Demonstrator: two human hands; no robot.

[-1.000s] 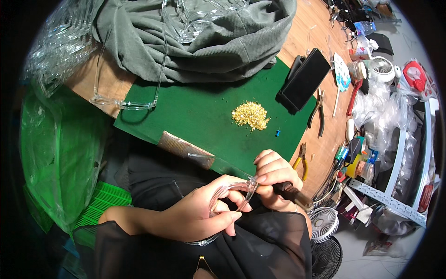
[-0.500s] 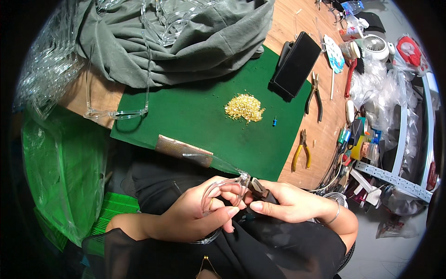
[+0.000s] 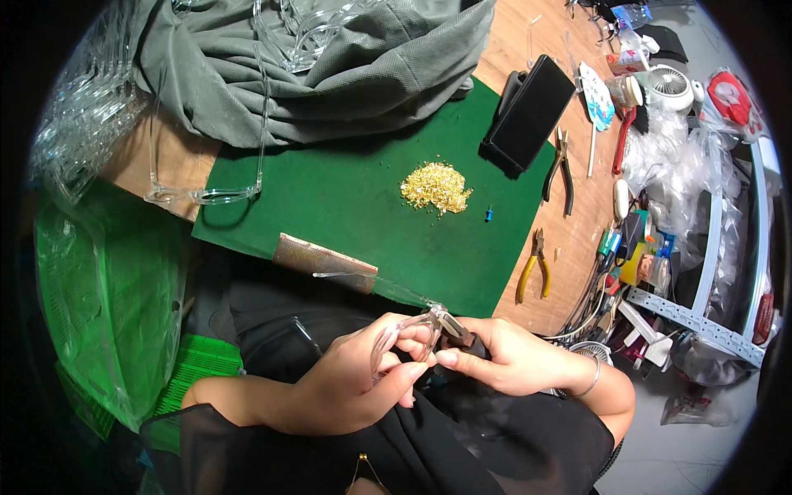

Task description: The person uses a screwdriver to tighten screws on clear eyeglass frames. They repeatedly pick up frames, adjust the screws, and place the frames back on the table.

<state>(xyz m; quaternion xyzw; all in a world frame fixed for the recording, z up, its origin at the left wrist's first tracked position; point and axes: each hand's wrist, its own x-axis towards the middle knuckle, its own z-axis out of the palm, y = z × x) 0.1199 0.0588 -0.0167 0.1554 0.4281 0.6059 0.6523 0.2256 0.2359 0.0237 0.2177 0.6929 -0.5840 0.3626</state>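
Over my lap, my left hand [image 3: 346,384] is closed around a clear plastic eyeglass frame [image 3: 383,345], fingers and thumb pinching its rim. One temple arm [image 3: 359,279] of the frame stretches out toward the mat's near edge. My right hand [image 3: 516,359] grips dark-handled pliers [image 3: 454,329], whose jaws are at the frame's hinge corner; whether they are clamped on it is too small to tell. My right thumb lies along the pliers, close to my left fingertips. Past my hands, a heap of tiny gold-coloured metal pieces [image 3: 436,188] sits on the green mat [image 3: 346,194].
Another clear frame [image 3: 224,195] stands at the mat's left edge, below a grey cloth [image 3: 355,91] holding more frames. A black phone-like slab [image 3: 530,114], black-handled pliers [image 3: 559,173], yellow-handled cutters [image 3: 535,266] and a blue pin [image 3: 489,214] lie to the right. Clear frames [image 3: 87,115] pile up far left.
The pliers' jaws have shifted up and left onto the corner of the frame. The frame has turned slightly in my left hand, and its other temple arm shows more over my lap.
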